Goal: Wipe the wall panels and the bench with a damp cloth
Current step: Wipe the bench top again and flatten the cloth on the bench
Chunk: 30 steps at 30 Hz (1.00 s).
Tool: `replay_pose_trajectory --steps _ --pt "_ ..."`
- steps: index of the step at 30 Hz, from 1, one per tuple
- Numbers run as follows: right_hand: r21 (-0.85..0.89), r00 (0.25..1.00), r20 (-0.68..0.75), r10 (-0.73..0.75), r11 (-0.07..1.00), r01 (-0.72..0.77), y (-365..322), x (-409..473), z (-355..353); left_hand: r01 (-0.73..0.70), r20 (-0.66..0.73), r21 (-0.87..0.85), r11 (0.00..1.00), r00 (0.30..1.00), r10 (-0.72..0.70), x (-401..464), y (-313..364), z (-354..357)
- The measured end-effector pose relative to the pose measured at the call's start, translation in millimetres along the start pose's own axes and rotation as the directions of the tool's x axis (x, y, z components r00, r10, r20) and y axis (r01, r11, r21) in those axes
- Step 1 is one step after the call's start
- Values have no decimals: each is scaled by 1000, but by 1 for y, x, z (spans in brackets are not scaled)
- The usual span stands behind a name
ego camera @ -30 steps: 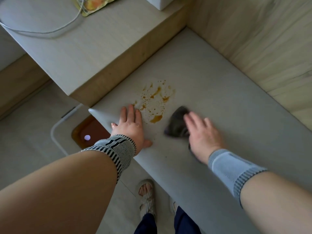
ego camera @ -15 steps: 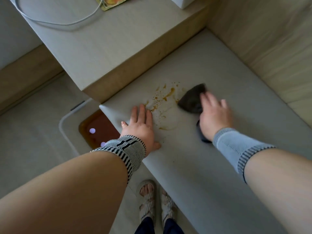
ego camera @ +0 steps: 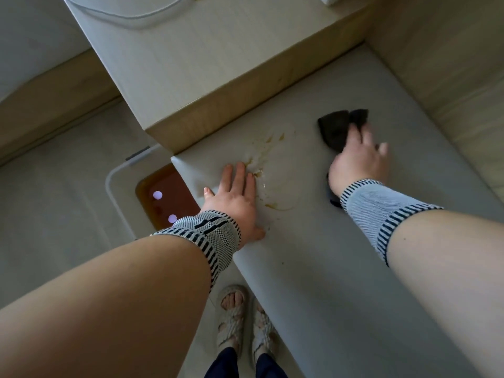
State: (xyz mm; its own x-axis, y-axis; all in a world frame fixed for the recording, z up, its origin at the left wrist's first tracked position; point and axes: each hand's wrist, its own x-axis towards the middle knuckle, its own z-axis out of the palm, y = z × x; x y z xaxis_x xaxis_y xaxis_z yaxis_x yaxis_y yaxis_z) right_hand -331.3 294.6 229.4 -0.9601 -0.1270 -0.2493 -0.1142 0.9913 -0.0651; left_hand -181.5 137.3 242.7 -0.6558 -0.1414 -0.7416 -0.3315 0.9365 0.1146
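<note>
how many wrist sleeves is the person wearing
2. A black-and-white patterned sleeve is on the left wrist, beside the bench edge; a light grey striped-cuff sleeve is on the right wrist, over the bench top.

A: What is on the floor?

B: A white bin with brown water in it. Two bright spots of light shine on the water.

A: And higher up?

B: A big wooden desk. A white cable curls across its top.

A: What is at the bottom?

B: Two feet in pale strappy sandals and dark trouser legs.
</note>
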Motion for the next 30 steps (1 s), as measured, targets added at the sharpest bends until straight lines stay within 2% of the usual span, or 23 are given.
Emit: replay_pose_trajectory --steps 1,2,4,6,7,8,9,10,12,13,14,15,16,18,20,21,22,23,24,26,27,29,30 --pt "25 1000 -8 1 1000 -1 -15 -4 1 0 3 -2 1000 1000 0 -1 0 0" --pt "37 998 -7 -66 997 66 -31 -13 5 -1 6 -5 1000 1000 1 0 1 -1" --pt "50 939 30 -342 939 341 -60 -34 16 2 -4 -4 1000 1000 -2 0 1 -1" --pt "51 768 95 -633 773 632 -69 -47 21 11 -16 3 1000 1000 -11 0 2 -2" --pt "45 682 95 -725 687 725 -66 -42 19 15 -17 7 1000 1000 -15 0 2 -4" --pt "9 636 52 -770 637 771 -59 -31 18 13 -15 6 1000 1000 -13 -1 2 -4" --pt "-38 659 18 -752 658 752 -51 -18 13 7 -10 3 1000 1000 -7 -1 2 -3" --pt "-84 742 21 -670 738 669 -42 -4 8 3 -5 -3 1000 1000 -3 -1 2 -3" --pt "-106 942 49 -333 936 336 -29 18 -5 -1 -2 -12 1000 1000 1 -1 1 -1" --pt "-78 984 33 -176 981 178 -31 23 -9 0 -6 -13 1000 1000 0 -1 0 0" --pt "-64 996 20 -87 994 88 -39 23 -11 0 -6 -14 1000 1000 0 -1 0 0" --pt "-69 997 29 -74 995 76 -51 18 -9 0 -6 -17 1000 1000 0 -1 0 1" --pt "-73 990 41 -133 988 135 -66 11 -7 -1 -8 -17 1000 1000 1 0 0 1" --pt "-45 909 115 -400 912 407 -96 -10 0 -8 -22 -5 1000 1000 8 1 -1 2" --pt "-9 702 224 -676 719 695 -118 -30 3 -14 -32 1 1000 999 14 1 -2 2" --pt "-8 608 270 -747 630 777 -122 -33 2 -12 -37 2 1000 999 12 1 -1 2" --pt "-29 564 288 -774 582 813 -120 -27 0 -8 -43 1 1000 999 8 0 -1 3" --pt "-69 590 281 -757 597 799 -112 -17 -3 -6 -45 -2 1000 999 6 0 -1 2" --pt "-99 672 240 -701 671 735 -101 -4 -4 -8 -40 -7 1000 999 8 0 -1 3" --pt "-116 880 98 -465 873 475 -68 25 -8 -14 -31 -17 1000 999 13 -1 -2 3" --pt "-92 952 37 -304 948 306 -53 34 -12 -16 -28 -18 1000 999 15 0 -3 3" --pt "-27 994 -13 -105 994 105 -42 39 -13 -23 -28 -29 999 999 22 1 -4 5" --pt "-4 995 -16 -103 995 103 -48 34 -11 -28 -37 -37 999 999 26 1 -4 6"
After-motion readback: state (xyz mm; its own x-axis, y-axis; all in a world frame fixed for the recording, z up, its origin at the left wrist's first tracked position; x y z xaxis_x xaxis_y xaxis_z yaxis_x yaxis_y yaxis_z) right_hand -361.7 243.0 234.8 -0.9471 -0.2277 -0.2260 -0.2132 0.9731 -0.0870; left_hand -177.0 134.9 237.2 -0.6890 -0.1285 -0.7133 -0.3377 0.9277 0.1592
